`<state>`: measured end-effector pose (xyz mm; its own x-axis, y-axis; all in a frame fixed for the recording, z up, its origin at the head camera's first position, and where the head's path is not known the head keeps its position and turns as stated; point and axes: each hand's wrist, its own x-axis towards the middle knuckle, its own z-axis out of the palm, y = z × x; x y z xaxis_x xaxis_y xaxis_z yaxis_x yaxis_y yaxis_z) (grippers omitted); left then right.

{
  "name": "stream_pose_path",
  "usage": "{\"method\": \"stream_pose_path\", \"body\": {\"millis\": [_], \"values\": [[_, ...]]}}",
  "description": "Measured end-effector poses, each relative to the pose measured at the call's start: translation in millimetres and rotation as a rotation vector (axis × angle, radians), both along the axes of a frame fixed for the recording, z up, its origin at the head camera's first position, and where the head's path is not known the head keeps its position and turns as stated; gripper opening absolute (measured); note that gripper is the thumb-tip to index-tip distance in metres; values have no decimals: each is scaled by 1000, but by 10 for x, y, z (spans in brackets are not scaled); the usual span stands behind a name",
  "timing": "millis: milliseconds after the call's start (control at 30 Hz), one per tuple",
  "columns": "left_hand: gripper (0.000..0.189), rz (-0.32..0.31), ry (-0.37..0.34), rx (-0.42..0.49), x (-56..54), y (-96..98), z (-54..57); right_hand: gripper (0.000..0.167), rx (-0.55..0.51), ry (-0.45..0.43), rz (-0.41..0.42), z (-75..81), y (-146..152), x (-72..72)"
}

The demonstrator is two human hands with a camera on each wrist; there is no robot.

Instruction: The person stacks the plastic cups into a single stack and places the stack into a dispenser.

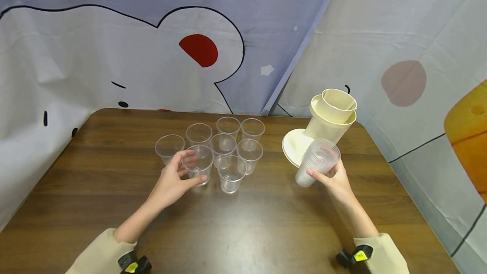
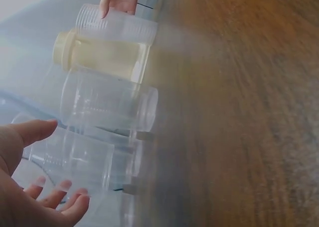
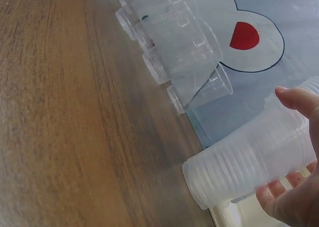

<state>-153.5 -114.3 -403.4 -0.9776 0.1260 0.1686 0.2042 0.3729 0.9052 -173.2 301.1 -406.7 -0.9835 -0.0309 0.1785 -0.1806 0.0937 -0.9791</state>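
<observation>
Several clear plastic cups stand upright in a cluster on the table. My left hand [image 1: 173,183] is at the front-left cup [image 1: 198,168], its thumb in front and its fingers seen through the clear wall. The left wrist view shows the thumb and fingers spread wide around that cup [image 2: 75,154]. To the right, my right hand [image 1: 335,181] grips a nested stack of clear cups [image 1: 317,162], tilted with its mouths up and to the right. In the right wrist view, thumb and fingers wrap the stack [image 3: 239,157] near its rim end.
Behind the stack stands a cream-coloured container [image 1: 323,126] with a tube-like top, and a round cream disc [image 1: 294,145] lies at its base. Another cup [image 1: 230,174] stands just right of the left hand's cup. A printed curtain [image 1: 125,58] hangs behind the wooden table [image 1: 236,231].
</observation>
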Motion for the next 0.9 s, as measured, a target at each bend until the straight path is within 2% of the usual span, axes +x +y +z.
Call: {"method": "stream_pose_path", "body": {"millis": [367, 667, 900], "values": [[69, 34, 55, -37, 28, 38, 175, 71, 0, -1, -15, -16, -23, -1], [72, 72, 61, -81, 58, 12, 323, 71, -9, -2, -13, -20, -20, -4], [72, 83, 93, -56, 89, 10, 409, 71, -24, -5, -8, -20, -24, -6]]}}
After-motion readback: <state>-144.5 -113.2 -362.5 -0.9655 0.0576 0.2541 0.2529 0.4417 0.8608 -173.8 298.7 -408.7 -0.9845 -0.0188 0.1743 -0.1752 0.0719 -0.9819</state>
